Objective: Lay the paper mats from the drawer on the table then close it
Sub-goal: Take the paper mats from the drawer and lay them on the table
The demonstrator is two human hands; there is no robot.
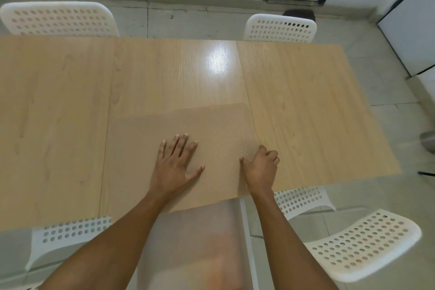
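A tan paper mat (146,148) with a fine dotted texture lies flat on the wooden table (306,101), along its near edge. My left hand (175,167) rests palm down on the mat's middle with its fingers spread. Over the mat's right edge my right hand (261,167) is curled, thumb on top, pinching that edge. Below the table's near edge the drawer (247,242) stands pulled out, its white side rail showing. Pale translucent sheets (195,242) lie inside it, blurred, between my forearms.
White perforated chairs stand around the table: two at the far side (58,19) (280,28), one tucked in at near left (70,233), one at near right (299,200), and one pulled out further right (362,245). White cabinets (412,37) line the right wall.
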